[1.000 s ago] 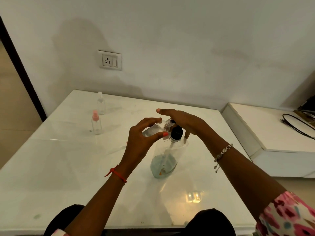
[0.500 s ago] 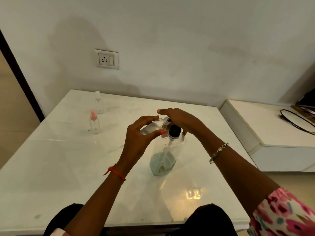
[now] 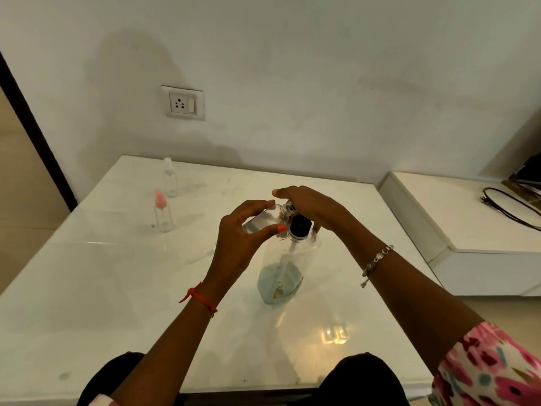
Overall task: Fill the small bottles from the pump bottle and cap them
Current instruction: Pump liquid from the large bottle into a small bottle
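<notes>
A single view, and it rode on the person's head, tipped forward and down over the white table [image 3: 87, 288]. It faced the pale wall [image 3: 292, 83] behind, socket [image 3: 184, 102] up left. Close work: the left hand [image 3: 243, 238] with the small bottle [image 3: 260, 222] and the right hand [image 3: 313, 206] over the pump bottle [image 3: 281, 276] sat near centre, both forearms running in from the bottom edge. Dark knees [image 3: 360, 379] showed right under the lens. Wide lens, too: the table edges splayed outward, and a low white unit [image 3: 468, 230] crept in at right.
</notes>
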